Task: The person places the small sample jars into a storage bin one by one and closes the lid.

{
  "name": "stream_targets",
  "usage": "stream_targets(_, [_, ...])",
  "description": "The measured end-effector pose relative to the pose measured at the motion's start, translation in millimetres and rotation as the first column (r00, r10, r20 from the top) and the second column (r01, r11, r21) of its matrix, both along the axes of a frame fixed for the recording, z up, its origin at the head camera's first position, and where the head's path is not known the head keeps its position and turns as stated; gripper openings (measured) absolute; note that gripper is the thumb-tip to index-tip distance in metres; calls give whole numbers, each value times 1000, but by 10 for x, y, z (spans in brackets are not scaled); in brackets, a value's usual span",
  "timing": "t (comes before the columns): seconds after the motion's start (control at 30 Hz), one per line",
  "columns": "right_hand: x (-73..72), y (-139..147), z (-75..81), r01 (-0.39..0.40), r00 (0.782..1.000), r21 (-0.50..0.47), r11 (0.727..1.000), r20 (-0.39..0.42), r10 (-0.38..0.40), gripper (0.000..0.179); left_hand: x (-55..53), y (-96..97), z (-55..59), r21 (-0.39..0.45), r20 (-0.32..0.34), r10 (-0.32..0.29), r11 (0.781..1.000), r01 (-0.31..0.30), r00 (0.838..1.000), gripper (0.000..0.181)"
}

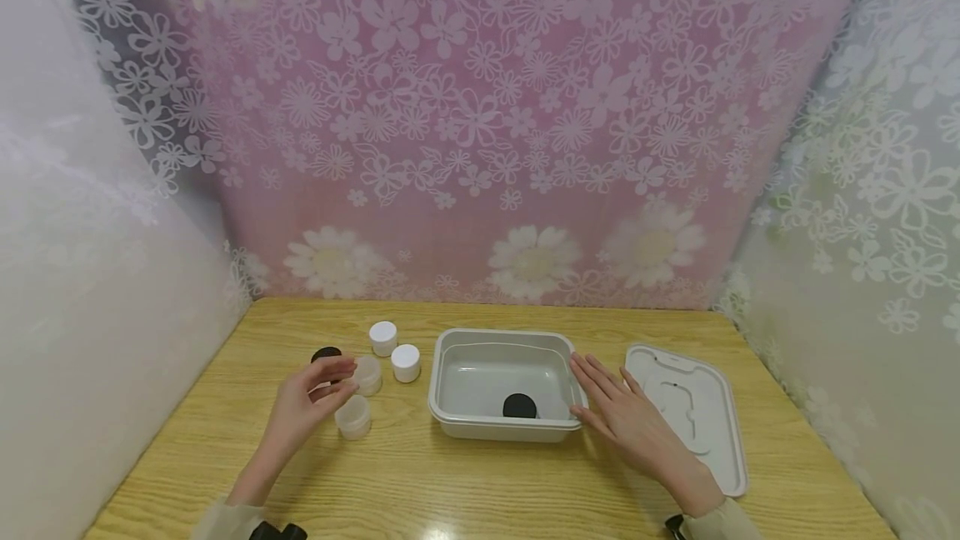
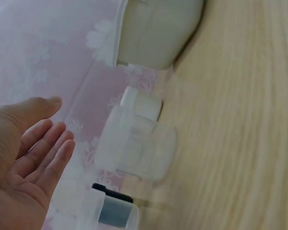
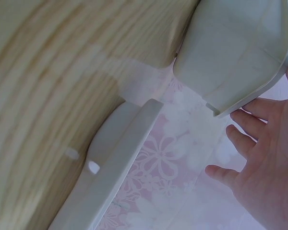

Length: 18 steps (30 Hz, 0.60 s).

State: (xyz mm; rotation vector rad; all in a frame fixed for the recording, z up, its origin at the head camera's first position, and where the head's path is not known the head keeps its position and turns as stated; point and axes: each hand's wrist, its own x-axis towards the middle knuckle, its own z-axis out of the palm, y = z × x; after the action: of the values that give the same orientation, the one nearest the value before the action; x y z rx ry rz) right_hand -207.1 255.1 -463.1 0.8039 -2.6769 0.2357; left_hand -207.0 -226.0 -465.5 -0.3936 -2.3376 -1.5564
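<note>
My left hand (image 1: 303,402) hovers over the left side of the table, fingers loosely bent and holding nothing. Close by stand two translucent jars (image 1: 353,419) and a black-lidded jar (image 1: 326,353), which the fingers partly cover in the head view. In the left wrist view the hand (image 2: 31,163) is apart from the nearest clear jar (image 2: 149,148). At the light grey plastic box (image 1: 506,423), straight fingers of my right hand (image 1: 633,419) touch the right rim. Inside that box sits a small jar with a black lid (image 1: 519,405).
Two white-lidded jars (image 1: 406,363) stand between the clear jars and the box. To the right, the box's flat grey lid (image 1: 720,440) lies on the wooden table (image 1: 420,490). Flowered cloth (image 1: 480,140) hangs along the table's back edge.
</note>
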Motion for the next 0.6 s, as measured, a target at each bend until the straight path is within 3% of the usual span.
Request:
stream_targets(0.33, [-9, 2, -5, 8, 1000, 9, 1000, 5, -8, 68, 64, -78, -165, -161, 92, -11, 987, 26, 996, 49])
stream_targets(0.6, [-5, -5, -8, 6, 1000, 3, 1000, 2, -6, 68, 71, -93, -182, -217, 121, -36, 974, 61, 992, 59])
